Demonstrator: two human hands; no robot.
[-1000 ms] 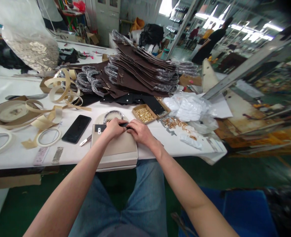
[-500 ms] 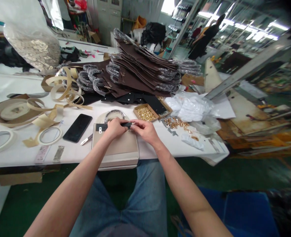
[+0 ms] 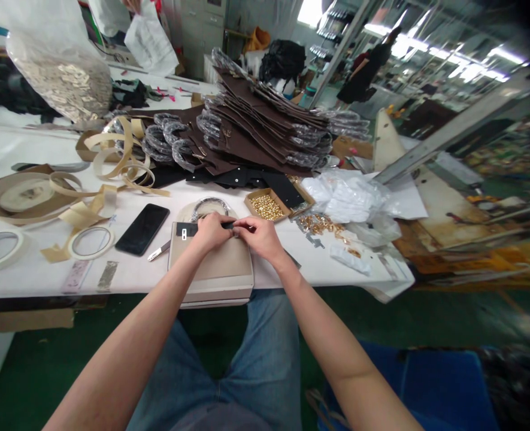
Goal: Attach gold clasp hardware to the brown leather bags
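Note:
A beige handbag (image 3: 215,272) lies flat at the table's near edge, its wrapped handle (image 3: 209,205) pointing away from me. Across its top runs a black strap (image 3: 185,230) with a small metal fitting. My left hand (image 3: 211,230) is closed on this strap near its middle. My right hand (image 3: 258,235) pinches the strap's right end, fingertips touching those of the left hand. Whatever small part sits between the fingers is hidden.
A black phone (image 3: 142,228) and a pen (image 3: 158,251) lie left of the bag. Tape rolls (image 3: 90,241) and beige strips (image 3: 116,158) lie further left. A box of gold rivets (image 3: 265,206), loose gold fittings (image 3: 319,224), white plastic wrap (image 3: 345,194) and stacked brown leather pieces (image 3: 265,123) lie beyond.
Both hands stay on the strap; the right hand's fingers have shifted slightly at its end. At the far back, a person holding white bags has come into view.

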